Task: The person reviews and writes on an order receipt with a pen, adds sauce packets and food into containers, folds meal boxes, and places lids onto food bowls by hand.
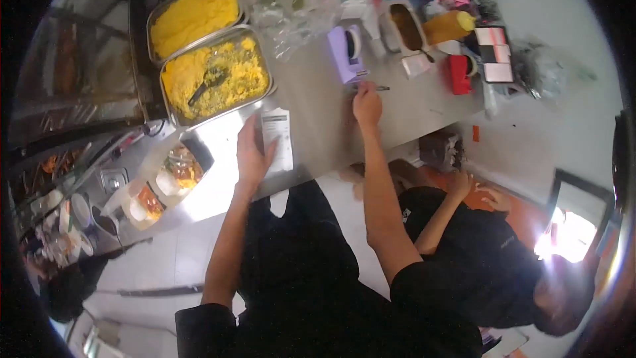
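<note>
My left hand [252, 158] lies at the counter's near edge with fingers spread, its thumb over the left side of a white printed receipt [283, 142]. My right hand [366, 107] is closed just below a purple tape dispenser [344, 58]. A thin dark pen [383, 88] sticks out to the right of its fingertips and seems to be in their grip. Past my left hand stands a steel tray [270, 78] of crumbled yellow food, with a black-handled utensil [199, 95] in it.
Beyond it is a second tray of yellow food [195, 18]. Clear plastic bags [295, 3], a sauce container [405, 26], a yellow-capped bottle [450, 26] and a red tape dispenser [458, 74] stand on the counter. Packed food [179, 169] lies left. A co-worker [477, 245] is close at right.
</note>
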A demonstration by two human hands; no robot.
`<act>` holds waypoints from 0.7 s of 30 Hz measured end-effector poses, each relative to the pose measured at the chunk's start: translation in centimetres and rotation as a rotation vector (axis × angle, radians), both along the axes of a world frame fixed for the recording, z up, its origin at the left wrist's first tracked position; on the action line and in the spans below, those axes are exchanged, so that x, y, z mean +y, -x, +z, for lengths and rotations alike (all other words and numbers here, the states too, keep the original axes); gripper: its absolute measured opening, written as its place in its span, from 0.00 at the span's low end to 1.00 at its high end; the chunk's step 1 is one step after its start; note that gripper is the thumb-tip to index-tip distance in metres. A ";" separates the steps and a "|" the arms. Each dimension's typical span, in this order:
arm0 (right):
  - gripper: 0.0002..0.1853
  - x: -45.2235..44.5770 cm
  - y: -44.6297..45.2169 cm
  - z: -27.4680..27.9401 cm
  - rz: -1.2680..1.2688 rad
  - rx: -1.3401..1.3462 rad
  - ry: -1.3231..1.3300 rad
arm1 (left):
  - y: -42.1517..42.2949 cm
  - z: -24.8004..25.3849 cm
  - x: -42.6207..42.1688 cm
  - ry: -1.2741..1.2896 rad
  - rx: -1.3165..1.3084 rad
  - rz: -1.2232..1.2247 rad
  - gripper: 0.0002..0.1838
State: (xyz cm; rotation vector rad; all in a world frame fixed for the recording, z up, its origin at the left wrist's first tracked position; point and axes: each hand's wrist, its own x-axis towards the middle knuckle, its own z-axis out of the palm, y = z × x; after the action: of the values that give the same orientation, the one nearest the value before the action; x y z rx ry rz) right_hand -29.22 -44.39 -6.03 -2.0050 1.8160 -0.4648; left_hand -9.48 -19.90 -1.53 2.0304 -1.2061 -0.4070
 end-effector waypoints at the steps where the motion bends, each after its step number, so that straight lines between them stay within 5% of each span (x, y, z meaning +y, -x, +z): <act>1: 0.12 -0.1 0.5 -0.5 0.039 0.028 -0.025 | -0.3 -0.5 0.3 -0.055 0.022 -0.094 0.39; 3: 0.11 1.1 0.6 -1.7 0.069 -0.042 -0.064 | -0.2 -0.7 1.8 -0.269 -0.123 -0.214 0.39; 7: 0.11 6.8 0.7 -2.1 -0.076 -0.435 -0.267 | -1.2 -2.7 2.6 -0.280 -0.163 -0.300 0.42; 9: 0.12 9.4 1.3 -2.0 0.004 -0.331 -0.147 | -0.9 -2.8 2.8 -0.264 -0.167 -0.263 0.42; 12: 0.12 10.1 0.3 1.8 0.012 -0.087 -0.309 | -1.1 -2.8 2.6 -0.256 -0.183 -0.249 0.43; 15: 0.10 10.4 0.8 1.1 0.120 -0.304 -0.591 | -1.3 -3.2 2.6 -0.251 -0.172 -0.245 0.46; 18: 0.07 13.0 -2.2 2.1 0.045 -0.978 -0.886 | -1.2 -3.9 3.0 -0.226 -0.118 -0.237 0.50; 21: 0.05 16.5 -5.7 0.5 0.258 -0.969 -0.510 | -1.5 -4.1 3.5 -0.191 -0.123 -0.219 0.49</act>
State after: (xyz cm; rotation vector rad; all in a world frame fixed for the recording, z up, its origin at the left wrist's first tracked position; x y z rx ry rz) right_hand -23.55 -27.90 -5.54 -1.2714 0.9298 -0.6530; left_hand -7.98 -16.41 -5.66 2.1159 -1.5234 -0.5268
